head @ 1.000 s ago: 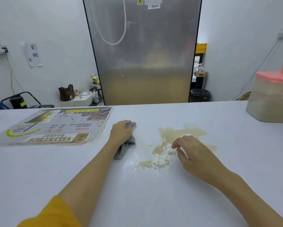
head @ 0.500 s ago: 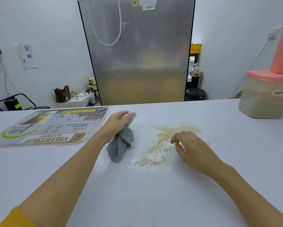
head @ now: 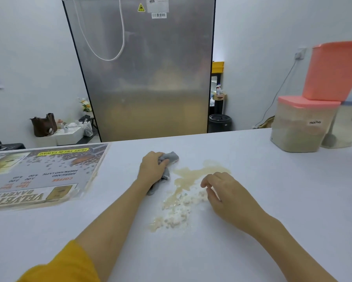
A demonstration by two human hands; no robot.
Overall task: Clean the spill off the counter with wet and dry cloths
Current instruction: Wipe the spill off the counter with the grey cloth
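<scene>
Head view: the left hand is clenched around a bunched grey cloth, pressing it onto the white counter just beside the left edge of the spill. The spill is a pale brown puddle that runs toward the person into a patch of white, clumpy powder. The right hand rests by the spill's right side with loosely curled fingers and grasps nothing. A laminated bakery menu lies well apart on the left; a pink-lidded container labelled mocha stands at the far right, with a pink tub stacked on it. The cloth looks soft and limp, light, and likely to sag or trail if pinched by a corner, so a full-palm hold on the wad seems best for wiping. Whether it is damp cannot be told. The wet powder will probably smear and cling, so gathering strokes inward from the edges look safer than scrubbing outward
</scene>
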